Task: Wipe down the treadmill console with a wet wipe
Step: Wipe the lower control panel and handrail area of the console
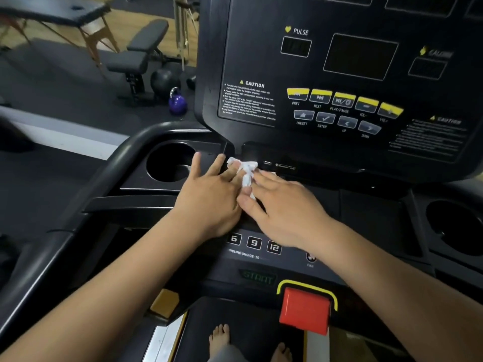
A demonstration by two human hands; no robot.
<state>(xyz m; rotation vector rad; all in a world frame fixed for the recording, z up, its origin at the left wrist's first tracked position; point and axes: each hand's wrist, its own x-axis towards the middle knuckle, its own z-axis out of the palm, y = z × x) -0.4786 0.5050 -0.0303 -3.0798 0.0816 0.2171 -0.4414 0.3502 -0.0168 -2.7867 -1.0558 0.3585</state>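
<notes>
The wiping seems to be at an early stage. The white, crumpled wet wipe (246, 175) lies on the narrow ledge at the foot of the upright display panel, just right of the round cup holder (170, 163). It is twisted into a thin rope, not spread flat, so it covers only a very small part of the surface.

The left hand (209, 192) rests flat with straight, spread fingers, and its grip is released; the fingertips touch the upper end of the wipe. The grip of the right hand (282, 207) appears to pinch the lower end of the wipe between thumb and forefinger, though the contact is partly hidden.

The black plastic treadmill console (251, 61) is matte and smooth, with glossy dark display windows. No wet streaks can be seen on it, so it is not possible to tell which areas are finished. By this judgement, the tall panel, the yellow raised media buttons (343, 100), the square number keys (253, 242) and the red, blocky stop button (304, 309) are left to wipe.
</notes>
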